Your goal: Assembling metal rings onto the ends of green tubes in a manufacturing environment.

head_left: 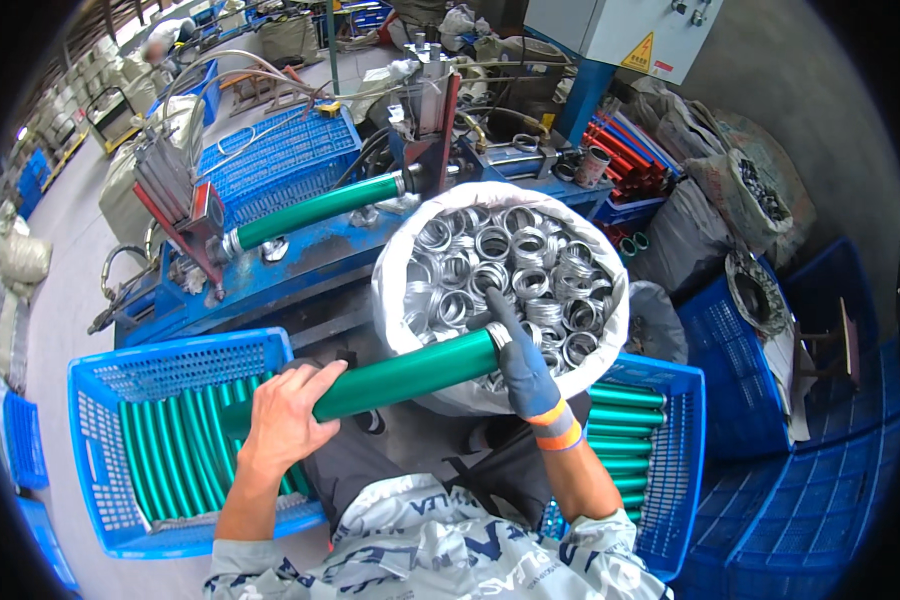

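The left grip (pixel 292 412) clamps the tube (pixel 410 380), whose long axis rises rightward to the ring (pixel 499 335); the right grip (pixel 526 368) touches that end, whether clamped unclear.

A long, glossy green tube (pixel 410 383) with a smooth, straight cylindrical body lies aslant across the middle of the frame, its right end higher than its left. At that right end, near the centre of the frame, sits a silver metal ring (pixel 498 336) with ridged, thread-like sides, in line with the tube.
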`<act>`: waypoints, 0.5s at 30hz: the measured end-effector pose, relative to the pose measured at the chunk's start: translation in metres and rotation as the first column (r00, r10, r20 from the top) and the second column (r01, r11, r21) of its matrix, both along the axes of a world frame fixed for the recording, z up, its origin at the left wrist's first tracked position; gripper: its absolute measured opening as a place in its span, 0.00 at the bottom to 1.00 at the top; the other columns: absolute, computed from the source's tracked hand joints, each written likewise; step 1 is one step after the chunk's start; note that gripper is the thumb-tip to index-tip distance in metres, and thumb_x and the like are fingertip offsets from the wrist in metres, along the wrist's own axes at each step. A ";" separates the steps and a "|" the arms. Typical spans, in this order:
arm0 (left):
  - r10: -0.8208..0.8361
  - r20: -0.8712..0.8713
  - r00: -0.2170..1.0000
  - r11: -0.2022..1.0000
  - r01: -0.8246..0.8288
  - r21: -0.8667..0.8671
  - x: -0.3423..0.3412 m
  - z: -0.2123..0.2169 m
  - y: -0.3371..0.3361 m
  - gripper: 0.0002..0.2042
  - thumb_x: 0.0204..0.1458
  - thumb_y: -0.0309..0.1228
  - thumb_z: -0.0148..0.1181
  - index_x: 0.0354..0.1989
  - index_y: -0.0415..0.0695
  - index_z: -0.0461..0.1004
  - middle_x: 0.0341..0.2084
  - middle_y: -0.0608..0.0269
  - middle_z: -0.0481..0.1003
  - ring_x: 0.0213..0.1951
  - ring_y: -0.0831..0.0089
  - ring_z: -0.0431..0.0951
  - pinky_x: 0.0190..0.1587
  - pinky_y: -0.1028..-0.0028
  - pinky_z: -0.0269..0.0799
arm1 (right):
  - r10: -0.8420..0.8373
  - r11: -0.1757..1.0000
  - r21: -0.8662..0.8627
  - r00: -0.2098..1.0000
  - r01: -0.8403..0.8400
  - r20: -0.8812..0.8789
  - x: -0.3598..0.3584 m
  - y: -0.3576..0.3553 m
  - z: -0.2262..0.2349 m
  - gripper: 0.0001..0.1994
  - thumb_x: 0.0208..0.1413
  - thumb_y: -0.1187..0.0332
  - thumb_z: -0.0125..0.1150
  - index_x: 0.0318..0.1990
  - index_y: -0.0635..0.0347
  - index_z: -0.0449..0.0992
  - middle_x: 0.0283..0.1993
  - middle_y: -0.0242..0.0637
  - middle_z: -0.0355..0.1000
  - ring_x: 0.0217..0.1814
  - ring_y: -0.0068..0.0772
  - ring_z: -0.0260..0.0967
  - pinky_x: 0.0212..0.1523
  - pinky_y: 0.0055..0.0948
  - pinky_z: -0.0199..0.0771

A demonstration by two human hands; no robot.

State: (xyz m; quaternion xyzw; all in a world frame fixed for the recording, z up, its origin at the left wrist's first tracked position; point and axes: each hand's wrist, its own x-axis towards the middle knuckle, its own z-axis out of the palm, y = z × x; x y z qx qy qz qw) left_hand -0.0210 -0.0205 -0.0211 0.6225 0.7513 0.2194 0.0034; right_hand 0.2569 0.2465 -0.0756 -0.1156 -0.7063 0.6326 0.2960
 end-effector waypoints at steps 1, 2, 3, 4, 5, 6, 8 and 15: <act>0.002 0.004 1.000 1.000 -0.002 0.000 0.000 -0.002 0.001 0.38 0.38 0.29 0.76 0.67 0.51 0.82 0.41 0.58 0.82 0.45 0.53 0.85 0.49 0.56 0.84 | -0.052 0.990 0.128 0.999 0.051 0.001 -0.001 -0.001 -0.002 0.40 0.86 0.47 0.43 0.88 0.73 0.50 0.91 0.55 0.53 0.94 0.48 0.49 0.90 0.42 0.46; 0.003 -0.004 1.000 1.000 -0.003 0.004 -0.001 -0.003 0.001 0.38 0.38 0.29 0.76 0.67 0.51 0.82 0.41 0.58 0.82 0.45 0.53 0.85 0.49 0.55 0.84 | -0.050 0.991 0.126 0.999 0.049 0.004 -0.003 -0.002 -0.004 0.40 0.86 0.47 0.43 0.88 0.73 0.50 0.91 0.55 0.53 0.94 0.48 0.49 0.90 0.42 0.46; 0.005 -0.013 1.000 1.000 -0.005 0.008 -0.001 -0.004 0.001 0.38 0.38 0.29 0.76 0.67 0.51 0.82 0.41 0.58 0.82 0.45 0.53 0.85 0.49 0.55 0.84 | -0.083 0.990 0.117 0.997 0.083 -0.009 -0.005 -0.003 -0.005 0.39 0.86 0.48 0.43 0.88 0.74 0.50 0.91 0.55 0.54 0.94 0.48 0.49 0.90 0.42 0.46; 0.006 -0.010 1.000 1.000 -0.006 0.007 -0.001 -0.004 0.001 0.38 0.38 0.29 0.76 0.67 0.51 0.82 0.41 0.58 0.82 0.45 0.53 0.85 0.49 0.55 0.84 | -0.116 0.987 0.108 0.993 0.118 -0.021 -0.007 -0.004 -0.006 0.39 0.86 0.49 0.42 0.87 0.75 0.50 0.91 0.56 0.54 0.94 0.49 0.49 0.90 0.42 0.46; -0.005 -0.008 1.000 1.000 0.005 0.018 -0.002 -0.004 0.001 0.38 0.38 0.29 0.76 0.67 0.51 0.82 0.41 0.58 0.82 0.45 0.53 0.85 0.49 0.55 0.84 | -0.113 0.988 0.107 0.993 0.115 -0.019 -0.007 -0.003 -0.007 0.39 0.86 0.49 0.42 0.87 0.75 0.50 0.91 0.56 0.54 0.94 0.49 0.49 0.90 0.42 0.46; -0.016 -0.006 1.000 0.999 0.016 0.030 -0.002 -0.003 0.001 0.38 0.38 0.29 0.76 0.67 0.51 0.82 0.41 0.58 0.82 0.45 0.53 0.85 0.49 0.55 0.84 | -0.093 0.992 0.084 0.996 0.093 -0.012 -0.006 -0.002 -0.008 0.39 0.85 0.50 0.45 0.88 0.74 0.50 0.91 0.56 0.53 0.94 0.49 0.49 0.90 0.42 0.45; -0.006 0.015 1.000 1.000 0.006 0.018 -0.002 -0.004 0.001 0.38 0.38 0.28 0.76 0.67 0.51 0.82 0.41 0.58 0.82 0.45 0.52 0.85 0.49 0.55 0.84 | -0.069 0.996 0.059 0.998 0.069 -0.002 -0.007 -0.003 -0.004 0.39 0.84 0.52 0.48 0.88 0.74 0.50 0.91 0.56 0.52 0.94 0.49 0.48 0.90 0.42 0.45; 0.009 0.048 0.999 1.000 -0.010 0.005 -0.003 -0.007 0.001 0.37 0.36 0.27 0.75 0.65 0.46 0.82 0.42 0.55 0.84 0.43 0.50 0.86 0.48 0.56 0.84 | -0.086 0.992 0.102 0.992 0.077 0.094 -0.009 -0.016 0.008 0.49 0.68 0.65 0.68 0.89 0.71 0.46 0.92 0.57 0.50 0.95 0.51 0.46 0.91 0.44 0.45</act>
